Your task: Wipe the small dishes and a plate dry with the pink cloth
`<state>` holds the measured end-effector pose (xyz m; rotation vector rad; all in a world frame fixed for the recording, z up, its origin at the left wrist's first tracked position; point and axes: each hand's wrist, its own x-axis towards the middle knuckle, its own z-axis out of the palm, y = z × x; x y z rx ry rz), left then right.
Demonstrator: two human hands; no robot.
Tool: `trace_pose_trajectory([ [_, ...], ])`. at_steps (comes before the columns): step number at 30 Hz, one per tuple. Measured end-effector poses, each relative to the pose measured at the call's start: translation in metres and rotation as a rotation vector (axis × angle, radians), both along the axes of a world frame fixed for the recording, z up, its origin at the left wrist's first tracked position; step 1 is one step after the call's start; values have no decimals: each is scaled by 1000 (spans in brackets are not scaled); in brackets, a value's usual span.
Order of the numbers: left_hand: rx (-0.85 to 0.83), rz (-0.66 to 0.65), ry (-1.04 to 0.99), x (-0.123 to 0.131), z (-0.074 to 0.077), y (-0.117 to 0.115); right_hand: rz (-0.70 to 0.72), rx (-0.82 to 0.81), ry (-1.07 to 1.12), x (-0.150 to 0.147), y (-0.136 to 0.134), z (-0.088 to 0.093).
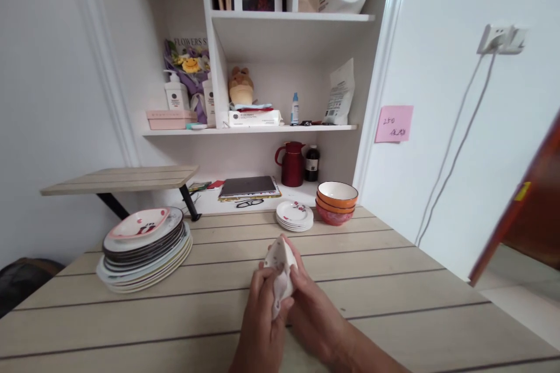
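Your left hand (261,317) and right hand (312,303) each pinch one small white dish (280,261), held on edge just above the table (394,303). 12 o'clock: one saucer stack (294,214). 1 o'clock: three nested bowls (336,201). 10 o'clock: one plate stack (144,250), number of plates unreadable.

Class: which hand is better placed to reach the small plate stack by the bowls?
Probably the right hand: the small plate stack lies ahead on its side, while the left hand sits farther. Both grip the small dish.
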<state>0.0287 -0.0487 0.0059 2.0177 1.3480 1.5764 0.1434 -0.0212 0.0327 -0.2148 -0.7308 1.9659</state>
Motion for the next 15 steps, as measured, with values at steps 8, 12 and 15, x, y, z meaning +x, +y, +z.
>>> trace_pose_trajectory([
  [8,31,-17,227,-10,2,4,-86,-141,-127,-9,0,-7],
  [12,178,14,474,-8,1,5,23,-325,-142,-7,4,-3],
  [15,275,5,550,-6,-2,7,10,-410,-158,0,8,1],
])
